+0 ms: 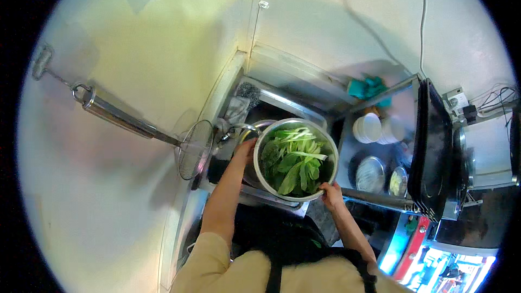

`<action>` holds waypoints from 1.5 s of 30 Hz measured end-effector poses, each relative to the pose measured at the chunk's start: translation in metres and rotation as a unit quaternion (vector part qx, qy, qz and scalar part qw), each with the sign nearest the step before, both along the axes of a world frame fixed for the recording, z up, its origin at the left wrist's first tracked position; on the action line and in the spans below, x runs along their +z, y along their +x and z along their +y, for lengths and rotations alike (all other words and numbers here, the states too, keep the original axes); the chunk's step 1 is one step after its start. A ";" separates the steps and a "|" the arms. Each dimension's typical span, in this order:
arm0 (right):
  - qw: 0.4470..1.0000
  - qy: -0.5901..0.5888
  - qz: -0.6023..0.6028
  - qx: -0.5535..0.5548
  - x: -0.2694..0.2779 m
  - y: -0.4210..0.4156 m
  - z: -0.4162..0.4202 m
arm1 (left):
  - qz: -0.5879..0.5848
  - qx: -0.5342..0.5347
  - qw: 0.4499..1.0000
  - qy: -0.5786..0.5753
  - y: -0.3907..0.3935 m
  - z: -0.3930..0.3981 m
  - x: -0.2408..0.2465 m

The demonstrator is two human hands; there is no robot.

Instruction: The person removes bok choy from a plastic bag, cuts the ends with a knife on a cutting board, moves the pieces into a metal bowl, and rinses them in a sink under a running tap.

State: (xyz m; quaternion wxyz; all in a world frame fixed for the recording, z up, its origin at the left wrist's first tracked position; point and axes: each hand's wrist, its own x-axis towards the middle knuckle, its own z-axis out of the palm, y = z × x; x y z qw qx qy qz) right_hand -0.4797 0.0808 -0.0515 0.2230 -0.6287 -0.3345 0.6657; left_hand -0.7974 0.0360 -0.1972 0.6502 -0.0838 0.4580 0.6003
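Note:
A round stainless steel bowl (334, 158) filled with leafy greens (297, 167) is held up in front of me. Pale cut stems lie on top of the leaves. My left hand (246, 151) grips the bowl's left side, its fingers partly hidden behind the wall. On the lower right rim, my right hand (333, 195) holds on with the thumb over the edge. Behind and below the bowl is a sink (293, 103), mostly covered from sight. Close to my left hand a curved metal faucet (244, 127) shows, along with part of another round metal vessel (262, 124).
A wire-mesh strainer (195, 150) hangs on the left wall by its long handle. To the right, a metal counter (346, 167) carries stacked white bowls (367, 128) and metal bowls (370, 174). Black trays (433, 150) stand upright beyond them. Teal gloves or cloths (368, 87) lie at the back.

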 end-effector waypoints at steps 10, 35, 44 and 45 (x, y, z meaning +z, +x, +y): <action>0.998 0.017 -0.036 0.057 -0.001 -0.017 0.012 | -0.029 -0.053 0.998 -0.014 -0.002 -0.017 0.060; 0.721 0.325 -0.209 0.575 -0.049 -0.203 0.005 | 0.233 0.061 0.970 -0.008 0.069 -0.147 0.002; 0.602 0.421 -0.370 0.569 -0.020 -0.204 0.040 | 0.152 0.057 0.984 -0.080 0.055 -0.127 0.046; 0.638 0.376 -0.389 0.547 -0.021 -0.215 0.041 | 0.145 0.057 0.984 -0.085 0.056 -0.122 0.054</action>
